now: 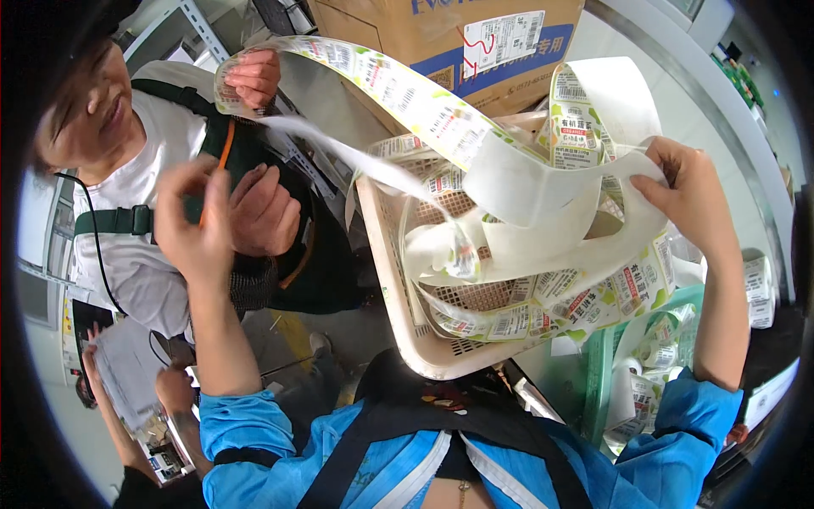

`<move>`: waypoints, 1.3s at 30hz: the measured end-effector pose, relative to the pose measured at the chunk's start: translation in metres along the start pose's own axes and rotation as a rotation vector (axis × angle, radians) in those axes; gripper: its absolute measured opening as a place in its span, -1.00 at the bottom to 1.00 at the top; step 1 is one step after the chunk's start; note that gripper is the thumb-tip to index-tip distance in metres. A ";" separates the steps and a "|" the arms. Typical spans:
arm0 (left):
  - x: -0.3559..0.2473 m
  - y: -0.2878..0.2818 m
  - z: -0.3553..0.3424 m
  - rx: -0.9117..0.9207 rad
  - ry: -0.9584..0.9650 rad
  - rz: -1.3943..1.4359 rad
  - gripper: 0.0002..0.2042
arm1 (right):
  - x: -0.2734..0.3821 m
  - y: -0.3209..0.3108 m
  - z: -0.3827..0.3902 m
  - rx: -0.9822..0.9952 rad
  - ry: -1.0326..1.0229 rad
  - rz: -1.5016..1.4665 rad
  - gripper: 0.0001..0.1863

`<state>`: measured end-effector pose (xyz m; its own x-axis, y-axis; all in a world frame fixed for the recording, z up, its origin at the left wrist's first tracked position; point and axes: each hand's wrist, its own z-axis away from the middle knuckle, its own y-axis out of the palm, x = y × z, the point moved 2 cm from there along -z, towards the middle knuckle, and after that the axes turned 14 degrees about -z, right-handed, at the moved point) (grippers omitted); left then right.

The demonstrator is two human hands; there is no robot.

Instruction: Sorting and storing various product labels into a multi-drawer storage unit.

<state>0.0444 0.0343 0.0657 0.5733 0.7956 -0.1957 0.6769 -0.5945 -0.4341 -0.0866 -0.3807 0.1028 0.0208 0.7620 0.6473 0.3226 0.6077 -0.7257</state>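
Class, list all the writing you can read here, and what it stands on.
Label strip: characters, barcodes, red patches; not quoted.
Cardboard box: blue print; not quoted.
White sticker on it: red pen marks; print too small.
Labels in green basket: too small to read.

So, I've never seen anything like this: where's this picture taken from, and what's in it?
No machine here, just a person's two bare hands. The camera sits on their head, looking down; its wide lens bends straight edges. The right hand pinches a label strip looping above a cream basket with more strips in it. The left hand is blurred; I can't tell whether it holds anything. Near it, a co-worker's hand holds a stretch of strip. Beyond the cream basket stands a cardboard box; a green basket of labels is at right.
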 end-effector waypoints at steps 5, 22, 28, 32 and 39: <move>-0.101 0.023 0.035 0.783 0.559 0.203 -0.90 | -0.038 -0.021 0.004 -0.017 0.021 0.022 -0.89; -0.142 0.072 0.023 1.613 1.074 -0.062 -0.79 | -0.094 -0.052 -0.007 -0.093 0.013 0.054 -0.87; -0.126 0.078 0.047 1.556 1.114 0.089 -0.69 | -0.081 -0.048 -0.004 -0.104 -0.050 0.071 -0.85; -0.126 0.078 0.065 1.324 1.347 0.143 -0.68 | -0.076 -0.046 -0.004 -0.104 -0.046 0.081 -0.84; -0.142 0.061 0.075 1.257 1.364 0.231 -0.79 | -0.079 -0.043 -0.002 -0.108 -0.033 0.045 -0.82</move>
<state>-0.0304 -0.1063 0.0009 0.9491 -0.2847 0.1348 0.2130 0.2647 -0.9405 -0.1005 -0.4673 0.0830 0.0069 0.7961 0.6052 0.4222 0.5463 -0.7234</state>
